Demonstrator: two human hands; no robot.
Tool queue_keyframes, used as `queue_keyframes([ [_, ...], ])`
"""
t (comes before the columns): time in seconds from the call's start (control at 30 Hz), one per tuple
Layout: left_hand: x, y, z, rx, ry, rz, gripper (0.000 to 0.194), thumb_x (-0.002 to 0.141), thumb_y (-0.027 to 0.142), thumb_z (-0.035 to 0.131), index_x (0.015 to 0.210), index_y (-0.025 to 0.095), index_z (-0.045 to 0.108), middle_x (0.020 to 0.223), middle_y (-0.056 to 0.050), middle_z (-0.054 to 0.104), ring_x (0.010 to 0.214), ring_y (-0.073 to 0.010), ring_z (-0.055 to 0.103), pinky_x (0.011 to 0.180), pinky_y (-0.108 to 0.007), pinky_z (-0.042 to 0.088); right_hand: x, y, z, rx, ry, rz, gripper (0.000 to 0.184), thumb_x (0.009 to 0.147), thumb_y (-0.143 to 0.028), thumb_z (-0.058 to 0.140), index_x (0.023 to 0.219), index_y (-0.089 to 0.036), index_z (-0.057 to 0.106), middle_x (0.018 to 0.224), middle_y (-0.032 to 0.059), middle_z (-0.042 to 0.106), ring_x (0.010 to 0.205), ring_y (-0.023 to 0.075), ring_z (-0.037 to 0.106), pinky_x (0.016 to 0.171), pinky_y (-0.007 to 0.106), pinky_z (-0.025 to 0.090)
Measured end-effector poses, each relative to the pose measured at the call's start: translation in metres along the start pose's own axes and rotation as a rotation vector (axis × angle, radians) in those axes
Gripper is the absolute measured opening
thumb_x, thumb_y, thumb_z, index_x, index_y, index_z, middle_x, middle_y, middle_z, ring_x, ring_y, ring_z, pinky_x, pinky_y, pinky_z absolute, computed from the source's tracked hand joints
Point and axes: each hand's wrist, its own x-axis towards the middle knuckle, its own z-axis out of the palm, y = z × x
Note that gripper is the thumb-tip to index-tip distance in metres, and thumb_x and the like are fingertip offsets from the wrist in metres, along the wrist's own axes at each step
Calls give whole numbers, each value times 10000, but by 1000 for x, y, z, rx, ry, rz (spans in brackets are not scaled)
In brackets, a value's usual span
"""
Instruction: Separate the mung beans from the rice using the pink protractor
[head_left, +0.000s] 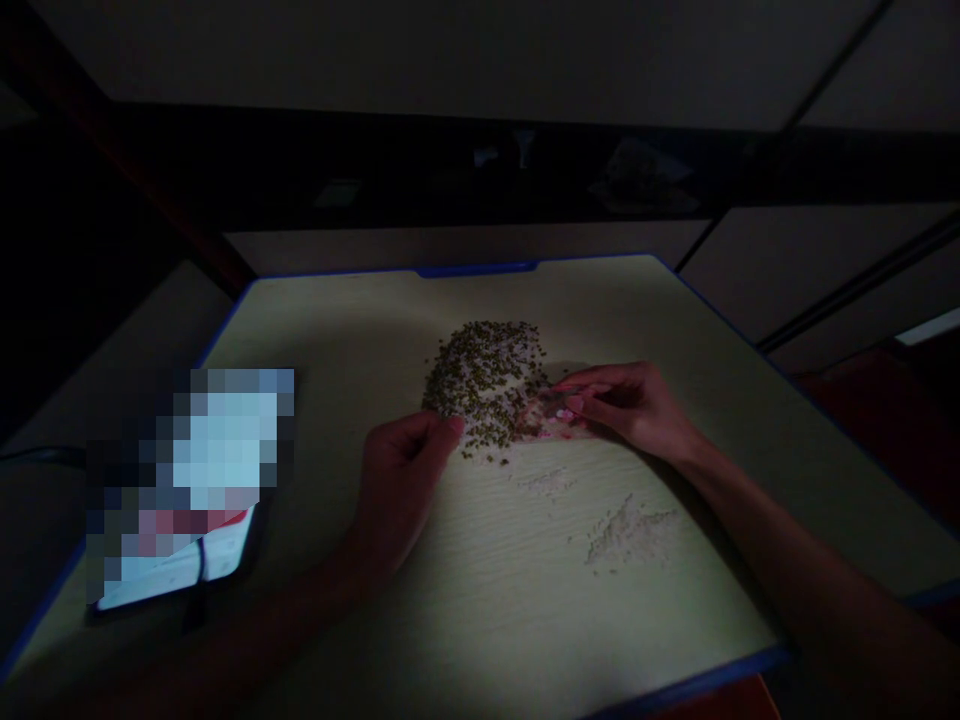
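Pinching flowered card (551, 421), right hand (637, 408) sits right of bean pile (484, 365) on tabletop (337, 330); card reaches left to pile. Left hand (401, 475) nearer, at pile's near-left edge; cannot tell whether its grip holds anything.

A blue-edged table (337, 320) bears a spread of green grains (484, 365), two pale grain patches (634, 535) and a lit device (176, 575).

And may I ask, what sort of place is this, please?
Probably a dim room in a home, though I cannot be certain. A blue-edged table holds loose small grains and a lit, tablet-like screen; behind it stand panels that may be cupboard doors.
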Motion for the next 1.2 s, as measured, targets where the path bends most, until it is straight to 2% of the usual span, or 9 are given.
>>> queue_keyframes([
  [0.17,0,0,0,-1,-6,-2,384,694,303,542,426,200,288,398,70,246,383,-61,210,359,-237,156,1,-1,1,-76,3,-46,177,666,-251,680,793,-141,733,537,12,628,394,49,413,353,172,302],
  [0.37,1,-1,0,5,8,5,389,688,310,547,426,199,281,407,67,249,395,-61,211,356,-230,158,2,-2,2,-130,-17,-54,209,663,-263,682,817,-132,734,589,27,653,411,53,425,364,177,305],
  [0.6,0,-2,-1,16,10,-5,377,690,309,547,433,199,293,416,66,250,396,-61,214,351,-225,157,2,2,1,-35,-37,-42,193,632,-264,710,780,-143,740,663,55,704,471,94,537,420,201,414],
  [0.87,-1,0,0,30,16,-9,381,690,321,538,443,204,273,416,68,252,394,-62,221,351,-224,162,3,2,1,-38,-39,-62,162,639,-265,711,775,-183,745,668,32,710,487,91,558,430,187,427],
  [1.2,1,-3,-1,-1,1,-10,387,690,321,547,435,199,283,415,74,239,388,-56,204,354,-226,147,3,0,3,-10,-53,-48,163,642,-215,705,793,-167,744,689,39,715,514,94,580,453,188,447],
])
